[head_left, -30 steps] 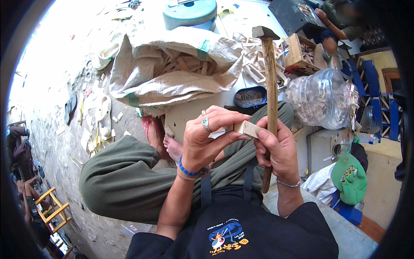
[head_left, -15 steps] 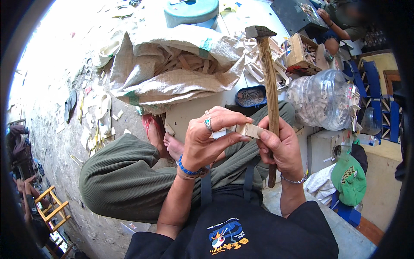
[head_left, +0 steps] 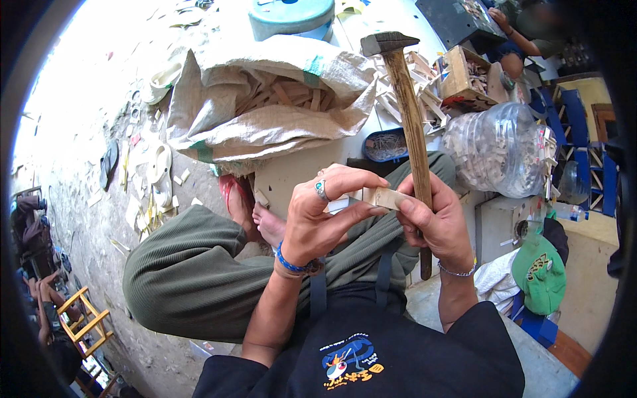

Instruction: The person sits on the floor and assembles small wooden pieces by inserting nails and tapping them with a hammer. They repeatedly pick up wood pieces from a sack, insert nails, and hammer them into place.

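Observation:
My left hand (head_left: 320,215), with a ring and a blue bracelet, pinches one end of a small pale wooden piece (head_left: 383,198) between thumb and forefinger. My right hand (head_left: 436,220) has its thumb on the other end of that piece. The same right hand also grips the wooden handle of a hammer (head_left: 410,109), which stands nearly upright with its dark metal head at the top. Both hands meet above my crossed legs. Part of the wooden piece is hidden by my fingertips.
A blue tray of nails (head_left: 386,146) lies beyond my hands. Behind it are an open woven sack (head_left: 272,136) of wood strips and a blue stool (head_left: 292,20). On the right are a large clear plastic jug (head_left: 494,149), a wooden box (head_left: 454,83) and a green cap (head_left: 539,275).
The hammer's head has tipped to the left and slightly up. My right wrist has shifted a little to the right. Both hands keep hold of the wooden piece.

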Available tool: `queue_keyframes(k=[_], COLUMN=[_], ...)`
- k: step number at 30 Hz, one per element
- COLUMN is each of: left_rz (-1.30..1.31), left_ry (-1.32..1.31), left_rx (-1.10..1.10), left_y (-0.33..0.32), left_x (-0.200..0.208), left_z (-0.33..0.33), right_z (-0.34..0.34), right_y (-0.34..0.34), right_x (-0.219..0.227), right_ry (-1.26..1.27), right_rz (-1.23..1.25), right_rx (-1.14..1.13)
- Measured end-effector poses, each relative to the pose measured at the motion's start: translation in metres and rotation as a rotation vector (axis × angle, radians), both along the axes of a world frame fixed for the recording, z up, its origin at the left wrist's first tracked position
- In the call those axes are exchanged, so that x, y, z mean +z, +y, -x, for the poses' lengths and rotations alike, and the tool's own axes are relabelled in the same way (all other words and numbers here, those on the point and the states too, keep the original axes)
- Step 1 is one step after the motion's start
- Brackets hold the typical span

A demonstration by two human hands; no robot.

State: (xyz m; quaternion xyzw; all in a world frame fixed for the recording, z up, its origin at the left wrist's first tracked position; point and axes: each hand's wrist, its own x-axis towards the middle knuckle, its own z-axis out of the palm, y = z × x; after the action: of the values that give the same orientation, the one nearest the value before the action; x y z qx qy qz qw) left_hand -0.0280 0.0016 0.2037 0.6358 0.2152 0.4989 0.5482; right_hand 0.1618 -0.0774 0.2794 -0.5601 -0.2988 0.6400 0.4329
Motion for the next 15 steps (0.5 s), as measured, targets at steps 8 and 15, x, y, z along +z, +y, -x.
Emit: queue_keyframes(k=[8,15], left_rz=[0.064,0.058], left_ry=[0.021,-0.035], left_rx=[-0.049,-0.058], left_y=[-0.004,-0.008], left_x=[-0.004,0.000], left_z=[0.000,-0.005], right_z=[-0.007,-0.011], right_y=[0.000,-0.001], right_x=[0.002,0.010], right_ry=[-0.007,0.006], right_rz=[0.026,0.031], right_rx=[0.044,0.033])
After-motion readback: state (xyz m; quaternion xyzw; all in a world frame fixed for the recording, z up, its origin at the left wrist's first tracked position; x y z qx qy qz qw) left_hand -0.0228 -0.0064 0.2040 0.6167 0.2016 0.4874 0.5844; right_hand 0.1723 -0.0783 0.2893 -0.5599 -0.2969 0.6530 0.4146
